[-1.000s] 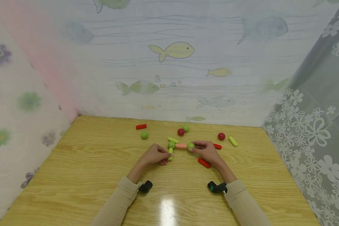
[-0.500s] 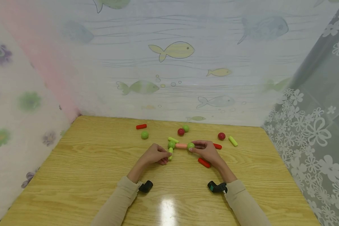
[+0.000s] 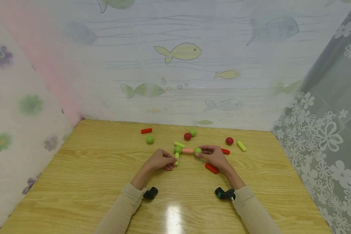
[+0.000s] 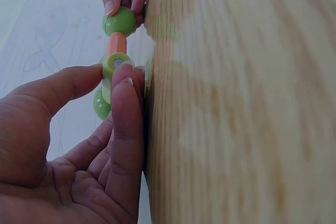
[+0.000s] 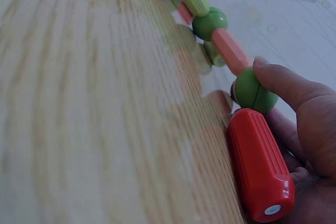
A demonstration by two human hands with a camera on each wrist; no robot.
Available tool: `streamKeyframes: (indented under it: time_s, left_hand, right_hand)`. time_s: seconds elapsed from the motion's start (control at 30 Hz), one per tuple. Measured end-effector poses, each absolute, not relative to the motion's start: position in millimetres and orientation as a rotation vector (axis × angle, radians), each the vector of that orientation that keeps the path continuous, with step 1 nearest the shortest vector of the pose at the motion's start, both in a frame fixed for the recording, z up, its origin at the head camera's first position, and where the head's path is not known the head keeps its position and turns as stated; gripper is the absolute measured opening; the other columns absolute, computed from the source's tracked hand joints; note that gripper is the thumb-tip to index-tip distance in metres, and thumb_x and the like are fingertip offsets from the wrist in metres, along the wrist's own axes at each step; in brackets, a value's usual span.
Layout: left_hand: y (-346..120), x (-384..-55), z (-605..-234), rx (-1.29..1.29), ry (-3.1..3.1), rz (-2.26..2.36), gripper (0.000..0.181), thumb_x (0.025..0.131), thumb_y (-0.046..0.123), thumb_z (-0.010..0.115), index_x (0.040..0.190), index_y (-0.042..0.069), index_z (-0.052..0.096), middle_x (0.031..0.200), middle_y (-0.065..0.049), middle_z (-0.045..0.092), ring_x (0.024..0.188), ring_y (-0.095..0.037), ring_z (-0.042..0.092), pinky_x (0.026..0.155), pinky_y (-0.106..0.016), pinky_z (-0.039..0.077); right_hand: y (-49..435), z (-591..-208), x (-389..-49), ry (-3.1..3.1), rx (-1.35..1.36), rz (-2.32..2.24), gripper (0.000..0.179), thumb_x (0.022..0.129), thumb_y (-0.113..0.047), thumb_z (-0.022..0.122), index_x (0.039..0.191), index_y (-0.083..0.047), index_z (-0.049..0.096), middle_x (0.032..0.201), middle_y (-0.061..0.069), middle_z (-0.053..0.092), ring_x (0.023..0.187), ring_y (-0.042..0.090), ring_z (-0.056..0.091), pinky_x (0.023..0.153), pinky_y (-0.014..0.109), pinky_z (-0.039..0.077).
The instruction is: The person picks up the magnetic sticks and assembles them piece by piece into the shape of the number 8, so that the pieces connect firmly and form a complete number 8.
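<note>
My left hand (image 3: pixel 159 160) pinches a yellow-green magnetic rod (image 3: pixel 176 159) between thumb and fingers. Its far end meets a green ball (image 3: pixel 177 149). From that ball an orange rod (image 3: pixel 188 151) runs right to a second green ball (image 3: pixel 197 151), which my right hand (image 3: pixel 214 156) pinches. In the right wrist view, thumb and fingers hold this green ball (image 5: pixel 255 89), and a red rod (image 5: pixel 260 166) lies close by. Another yellow-green rod (image 3: pixel 179 144) sits just behind the left ball; whether they join, I cannot tell.
Across the wooden table (image 3: pixel 111 175) lie a red rod (image 3: pixel 146 131), a green ball (image 3: pixel 150 139), a red ball (image 3: pixel 187 136) beside another green ball (image 3: pixel 192 132), a red ball (image 3: pixel 229 140) and a yellow-green rod (image 3: pixel 241 146). Another red rod (image 3: pixel 225 151) is partly behind the right hand.
</note>
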State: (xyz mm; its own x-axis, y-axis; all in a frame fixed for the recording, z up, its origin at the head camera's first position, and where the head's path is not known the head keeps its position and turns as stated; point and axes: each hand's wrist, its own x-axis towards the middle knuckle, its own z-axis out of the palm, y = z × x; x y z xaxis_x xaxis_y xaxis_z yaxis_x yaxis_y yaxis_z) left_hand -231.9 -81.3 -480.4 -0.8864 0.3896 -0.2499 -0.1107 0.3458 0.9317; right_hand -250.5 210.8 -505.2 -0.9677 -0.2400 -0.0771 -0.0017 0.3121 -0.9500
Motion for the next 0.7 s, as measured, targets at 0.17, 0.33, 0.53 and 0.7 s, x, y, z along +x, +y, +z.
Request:
streamKeyframes:
  time_s: [0.17, 0.33, 0.53, 0.7]
  left_hand:
    - [-81, -231, -480, 0.251, 2.178, 1.563, 0.025, 0.098, 0.017, 0.068, 0.102, -0.007, 0.074, 0.077, -0.009, 0.074, 0.064, -0.011, 0.068, 0.062, -0.026, 0.059]
    - [-82, -231, -480, 0.269, 2.173, 1.571, 0.026, 0.099, 0.017, 0.068, 0.102, -0.008, 0.074, 0.078, -0.009, 0.074, 0.064, -0.011, 0.068, 0.063, -0.026, 0.060]
    - [-82, -231, -480, 0.281, 2.176, 1.570, 0.026, 0.099, 0.018, 0.068, 0.102, -0.007, 0.074, 0.078, -0.009, 0.074, 0.064, -0.010, 0.069, 0.064, -0.027, 0.060]
    - [-81, -231, -480, 0.271, 2.193, 1.562, 0.026, 0.099, 0.018, 0.068, 0.101, -0.007, 0.075, 0.078, -0.009, 0.074, 0.064, -0.011, 0.069, 0.064, -0.028, 0.061]
  right_hand:
    - [210, -506, -250, 2.374, -0.224, -1.726, 0.045, 0.091, -0.023, 0.080, 0.129, -0.003, 0.067, 0.126, 0.014, 0.070, 0.113, 0.024, 0.068, 0.095, 0.034, 0.055]
    - [210, -504, -249, 2.376, -0.220, -1.727, 0.045, 0.090, -0.023, 0.080, 0.129, -0.003, 0.068, 0.126, 0.014, 0.069, 0.111, 0.022, 0.068, 0.093, 0.031, 0.055]
    - [210, -502, -249, 2.362, -0.223, -1.729, 0.046, 0.092, -0.021, 0.078, 0.131, -0.001, 0.066, 0.128, 0.016, 0.068, 0.111, 0.021, 0.068, 0.090, 0.028, 0.055]
    - [206, -486, -241, 2.340, -0.234, -1.726, 0.044, 0.092, -0.015, 0.077, 0.131, 0.002, 0.065, 0.129, 0.020, 0.066, 0.113, 0.026, 0.067, 0.089, 0.028, 0.055]
